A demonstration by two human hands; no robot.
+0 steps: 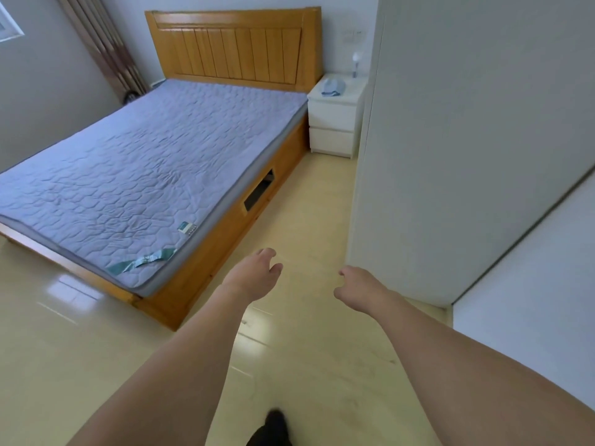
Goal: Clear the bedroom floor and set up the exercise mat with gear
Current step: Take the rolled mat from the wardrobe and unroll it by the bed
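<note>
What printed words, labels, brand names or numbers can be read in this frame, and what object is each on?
None can be read.
Label on the mattress pad: white and teal tag near the bed's foot corner, print too small and blurred.
Wall switch plate: faint marks only, no legible text.
Blue item on the nightstand: no lettering visible.

bed (154, 162): 1 | nightstand (335, 123): 1 | lamp (355, 64): 1 | hands: 2
</note>
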